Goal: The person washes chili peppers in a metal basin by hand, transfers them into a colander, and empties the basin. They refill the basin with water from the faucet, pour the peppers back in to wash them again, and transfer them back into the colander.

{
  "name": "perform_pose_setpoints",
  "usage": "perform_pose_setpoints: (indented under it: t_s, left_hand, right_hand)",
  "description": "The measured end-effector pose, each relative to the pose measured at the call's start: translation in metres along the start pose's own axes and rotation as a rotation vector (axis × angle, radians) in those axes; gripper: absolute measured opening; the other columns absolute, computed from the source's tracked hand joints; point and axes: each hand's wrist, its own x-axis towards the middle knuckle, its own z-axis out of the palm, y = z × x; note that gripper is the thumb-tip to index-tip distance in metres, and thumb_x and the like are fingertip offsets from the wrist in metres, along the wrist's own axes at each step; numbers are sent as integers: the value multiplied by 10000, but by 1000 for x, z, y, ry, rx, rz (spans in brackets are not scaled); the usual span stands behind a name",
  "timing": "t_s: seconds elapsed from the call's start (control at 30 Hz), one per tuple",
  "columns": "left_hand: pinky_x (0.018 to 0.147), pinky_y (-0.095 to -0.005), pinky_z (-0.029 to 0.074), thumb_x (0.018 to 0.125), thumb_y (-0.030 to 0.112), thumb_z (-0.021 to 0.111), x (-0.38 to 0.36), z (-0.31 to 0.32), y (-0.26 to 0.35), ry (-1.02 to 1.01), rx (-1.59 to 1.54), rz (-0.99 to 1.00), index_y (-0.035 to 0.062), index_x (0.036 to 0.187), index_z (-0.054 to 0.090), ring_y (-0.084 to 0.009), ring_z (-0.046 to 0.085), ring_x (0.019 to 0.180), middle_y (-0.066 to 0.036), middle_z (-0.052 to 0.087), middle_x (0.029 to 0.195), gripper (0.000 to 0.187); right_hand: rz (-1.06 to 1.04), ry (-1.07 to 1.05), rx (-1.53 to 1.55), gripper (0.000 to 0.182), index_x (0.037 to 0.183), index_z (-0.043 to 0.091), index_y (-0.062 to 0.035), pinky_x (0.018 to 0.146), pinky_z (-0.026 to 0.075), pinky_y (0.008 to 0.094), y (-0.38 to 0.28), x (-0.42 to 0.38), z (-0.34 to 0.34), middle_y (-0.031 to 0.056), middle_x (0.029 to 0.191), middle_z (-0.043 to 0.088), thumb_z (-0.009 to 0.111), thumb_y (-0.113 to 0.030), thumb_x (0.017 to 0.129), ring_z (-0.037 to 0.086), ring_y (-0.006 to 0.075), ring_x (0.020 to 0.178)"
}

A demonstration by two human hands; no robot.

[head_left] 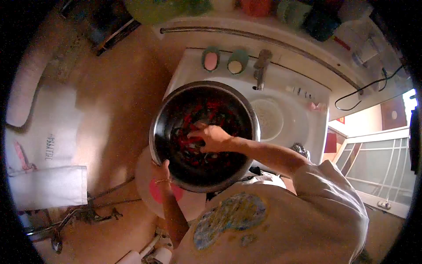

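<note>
A large dark round basin (154,132) with a metallic rim rests partly over a white sink. Inside it lie many small red and dark pieces (213,108), too blurred to name. My right hand (213,138) reaches into the basin with fingers bent down among the red pieces; one red piece shows at its fingers. My left hand (161,169) grips the basin's rim at the lower left, thumb up on the edge, with a band around the wrist.
The sink (307,127) has a faucet (261,72), a pink soap (211,61) and a pale soap (234,67) behind the basin. A metal rail (263,38) runs above. A white towel (52,187) hangs at left; a round lid-like object with a pink centre (151,191) is below.
</note>
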Motion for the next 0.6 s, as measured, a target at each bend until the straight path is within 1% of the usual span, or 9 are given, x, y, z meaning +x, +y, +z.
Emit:
perform_pose_setpoints:
  t_s: [0.1,0.17,0.2,0.3,0.33,0.43,0.5,0.53,0.6]
  left_hand:
    - [940,-391,269,668,320,587,-1,7,-4,108,80,-181,-5,1233,283,-339,339,1127,-204,335,1233,719]
    - [948,-372,257,656,350,591,-8,-8,17,10,113,-206,-13,1242,265,-331,301,1156,-204,285,1267,763]
    - [948,-372,257,656,350,591,-11,-12,21,6,114,-210,-13,1242,265,-331,301,1156,-204,285,1267,763]
    - [910,-382,298,640,300,612,-20,-24,44,-9,287,-207,-38,1216,295,-332,359,1111,-213,360,1209,739]
    - [910,-382,298,640,300,612,-28,-32,59,-13,285,-207,-38,1216,295,-332,359,1111,-213,360,1209,739]
    - [910,-374,294,638,292,619,-27,-31,52,-89,226,-196,-43,1216,291,-333,352,1116,-212,379,1192,744]
    - [908,-372,295,632,297,629,10,-2,-36,24,-3,24,-47,1207,305,-333,356,1113,-209,378,1194,745]
    - [908,-372,295,632,297,629,12,1,-39,21,-6,24,-47,1207,305,-333,356,1113,-209,378,1194,745]
    - [915,-379,286,637,301,630,11,3,-43,79,-28,-80,-48,1204,309,-332,355,1115,-212,361,1211,739]
  right_hand:
    - [-168,256,99,524,1042,504,-74,830,392,339,-12,-16,-63,144,989,487,650,-111,540,481,295,916]
    - [-23,303,307,556,1065,483,-54,844,385,293,-9,-32,-102,127,1025,477,650,-51,535,479,238,956]
    - [-32,437,246,553,1066,479,-45,854,376,288,3,-40,-114,114,1046,472,638,-29,537,476,210,965]
    - [28,605,517,547,1080,455,-51,841,370,266,32,-67,-138,93,1040,492,599,3,555,478,186,944]
    - [202,613,405,550,1063,479,-50,865,373,294,47,-77,-143,91,1050,514,653,36,548,486,189,962]
    - [283,572,223,566,1088,480,-98,872,365,310,102,-100,-130,79,1109,494,663,-15,559,483,213,976]
    - [424,222,-165,552,1085,496,-167,855,379,343,116,-110,-118,58,1118,490,666,-87,566,483,255,974]
    - [346,251,-69,575,1100,488,-227,849,381,375,148,-119,-96,34,1109,491,667,-153,558,464,285,988]
    - [471,203,153,609,1054,498,-77,800,390,336,174,-120,-69,138,1016,504,718,-188,498,494,276,930]
